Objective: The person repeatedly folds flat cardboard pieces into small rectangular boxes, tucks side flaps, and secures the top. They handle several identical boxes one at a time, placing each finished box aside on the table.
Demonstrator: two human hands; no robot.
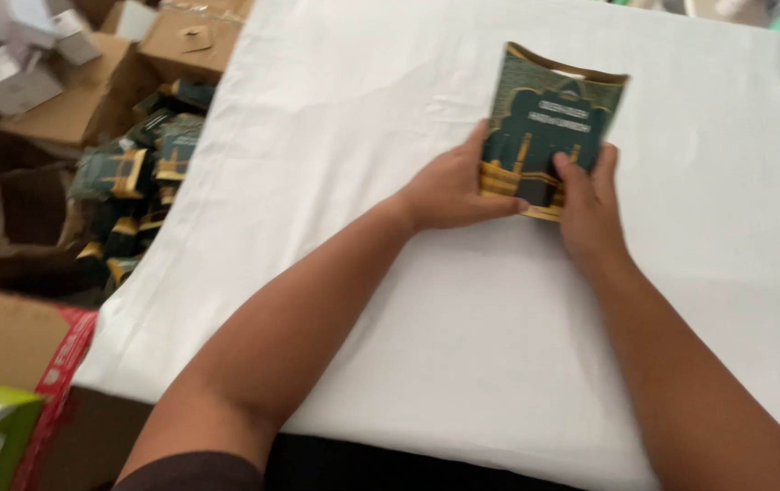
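Box [549,123]: a flat green and gold box held in both hands on the white worktop [408,345].

The box lies at about 1 o'clock on the worktop, its long side running from 6 up to 12 o'clock, tipped a bit right. The left hand [449,186] has its grip closed on the bottom left edge, thumb on top. The right hand [587,202] presses its fingers on the bottom right corner. Both hands are at the near end, and the rest of the box points away from them. More green boxes [135,182] are piled at 9 o'clock, beside brown cartons [90,100].
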